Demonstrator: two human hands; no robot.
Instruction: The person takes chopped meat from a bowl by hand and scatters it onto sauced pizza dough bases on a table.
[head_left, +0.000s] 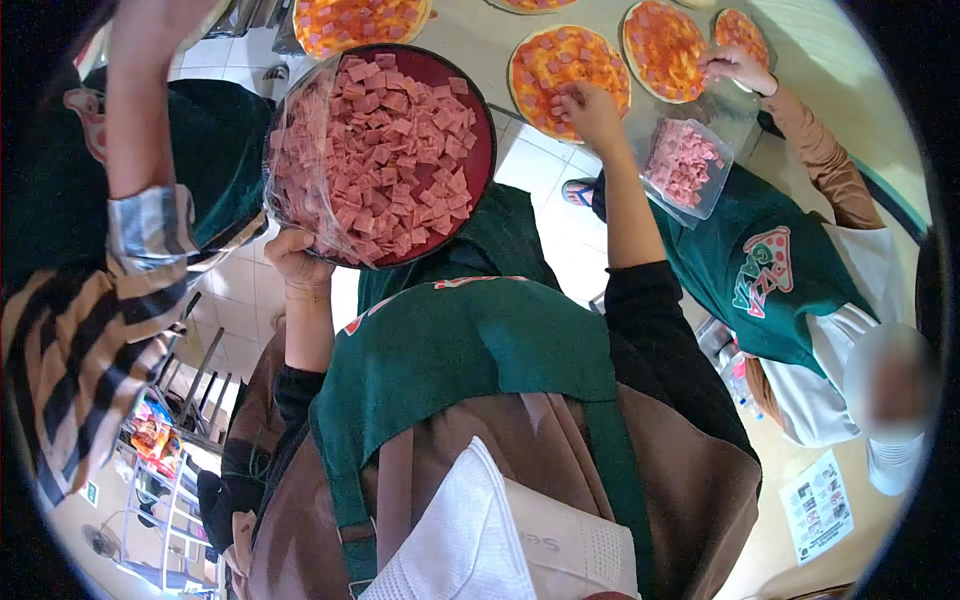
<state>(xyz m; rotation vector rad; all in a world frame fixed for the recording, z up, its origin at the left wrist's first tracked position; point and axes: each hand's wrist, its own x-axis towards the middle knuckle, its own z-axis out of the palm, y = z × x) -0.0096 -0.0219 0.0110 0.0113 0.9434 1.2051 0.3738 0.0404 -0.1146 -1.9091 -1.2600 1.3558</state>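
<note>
My left hand (298, 258) grips the near edge of a round dark-red pan (481, 150), its fingers mostly hidden underneath. Diced pink ham (400, 150) fills most of the pan, and clear plastic film (300, 150) covers the left part. Over a pizza (545, 60) with red sauce, yellow streaks and ham pieces on it, my right hand (592, 112) is bent down with its fingers drawn together at the surface. Whatever those fingertips hold is too small to make out.
More topped pizzas (662, 50) lie along the table (470, 45). At right, a co-worker's hand (738, 70) reaches over one, beside a clear container (715, 195) of diced ham. Another person's arm (150, 120) extends at left. Tiled floor (545, 170) shows below.
</note>
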